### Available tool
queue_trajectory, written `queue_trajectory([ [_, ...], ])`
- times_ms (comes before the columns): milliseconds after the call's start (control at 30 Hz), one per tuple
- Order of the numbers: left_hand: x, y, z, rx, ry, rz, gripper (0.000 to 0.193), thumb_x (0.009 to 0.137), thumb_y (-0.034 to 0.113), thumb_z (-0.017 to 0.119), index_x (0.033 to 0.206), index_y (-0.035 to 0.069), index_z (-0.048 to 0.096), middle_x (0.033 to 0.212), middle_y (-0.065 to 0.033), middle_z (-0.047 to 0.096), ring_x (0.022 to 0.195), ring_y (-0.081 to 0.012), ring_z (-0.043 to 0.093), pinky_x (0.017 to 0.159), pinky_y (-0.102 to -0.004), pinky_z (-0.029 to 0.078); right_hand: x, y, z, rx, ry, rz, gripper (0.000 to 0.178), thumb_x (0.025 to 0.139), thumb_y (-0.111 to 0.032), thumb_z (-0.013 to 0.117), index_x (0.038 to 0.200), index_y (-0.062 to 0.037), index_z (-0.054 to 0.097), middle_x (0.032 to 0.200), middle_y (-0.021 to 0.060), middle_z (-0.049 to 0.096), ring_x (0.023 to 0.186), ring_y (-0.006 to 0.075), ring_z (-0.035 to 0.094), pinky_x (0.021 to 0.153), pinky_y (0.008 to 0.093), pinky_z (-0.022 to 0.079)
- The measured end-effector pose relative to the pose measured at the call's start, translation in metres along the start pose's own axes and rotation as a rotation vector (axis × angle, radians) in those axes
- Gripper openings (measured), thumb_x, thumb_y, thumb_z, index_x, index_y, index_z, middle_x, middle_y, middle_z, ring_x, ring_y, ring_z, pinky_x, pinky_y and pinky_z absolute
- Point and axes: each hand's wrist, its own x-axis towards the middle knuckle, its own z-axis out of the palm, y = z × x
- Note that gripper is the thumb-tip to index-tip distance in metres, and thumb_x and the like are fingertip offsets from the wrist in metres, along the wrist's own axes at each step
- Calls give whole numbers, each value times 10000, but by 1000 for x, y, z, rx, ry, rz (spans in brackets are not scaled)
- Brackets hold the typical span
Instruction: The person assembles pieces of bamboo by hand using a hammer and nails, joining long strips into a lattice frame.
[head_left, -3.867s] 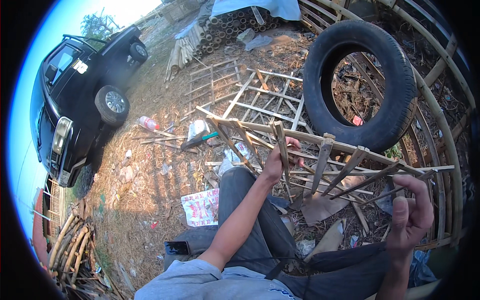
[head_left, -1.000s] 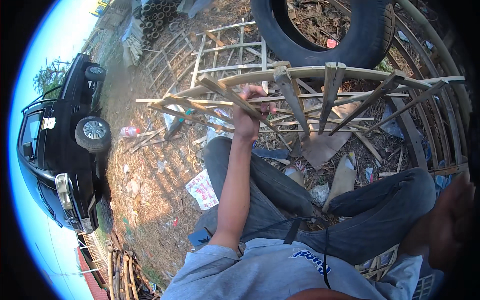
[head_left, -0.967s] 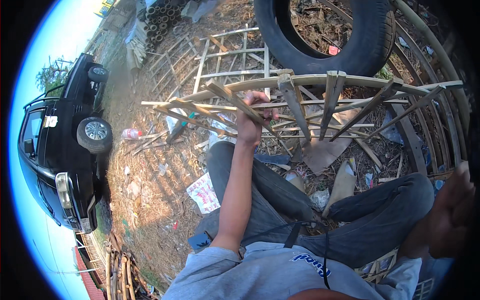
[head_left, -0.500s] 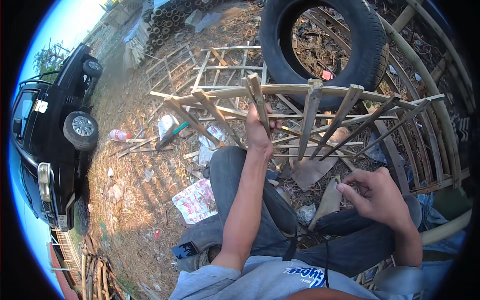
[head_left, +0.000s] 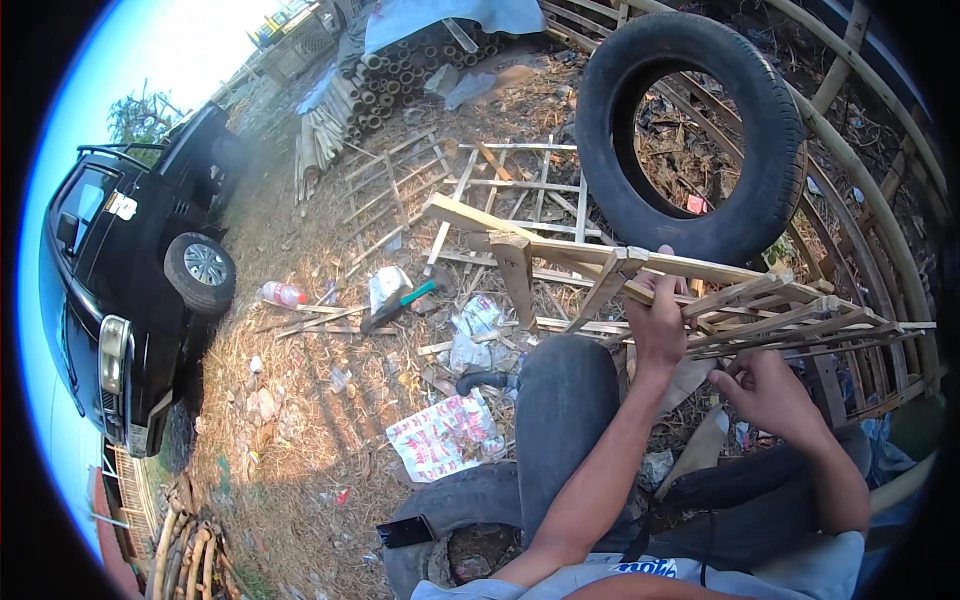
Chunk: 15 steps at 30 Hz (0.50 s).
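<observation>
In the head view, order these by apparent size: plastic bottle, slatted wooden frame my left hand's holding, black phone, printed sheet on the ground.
1. Slatted wooden frame
2. Printed sheet
Black phone and plastic bottle look too alike to rank; both smallest.

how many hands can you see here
2: the left hand grips the slatted wooden frame; the right hand is just below the frame in the picture, contact unclear. No others show.

Sunlight dapples the ground [head_left: 290,440] (the sky [head_left: 170,55] glares white), with dark, fisheye-bent edges.
</observation>
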Motion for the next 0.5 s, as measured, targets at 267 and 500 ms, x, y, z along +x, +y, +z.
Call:
queue_trajectory([
  [267, -22, 8, -8, 259, -38, 204, 399, 1043, 271, 486, 720, 45, 551, 613, 23, 517, 590, -58, 483, 539, -262, 386, -3, 18, 30, 293, 159, -113, 446, 937, -325, 665, 1156, 59, 607, 916, 220, 672, 788, 267, 662, 734, 423, 507],
  [500, -16, 18, -15, 255, -33, 128, 228, 966, 228, 409, 896, 40, 516, 664, -43, 479, 476, -127, 440, 446, -315, 461, 4, 35, 18, 135, 279, -134, 391, 950, -329, 641, 1139, 13, 619, 723, 191, 657, 575, 233, 632, 597, 400, 491],
])
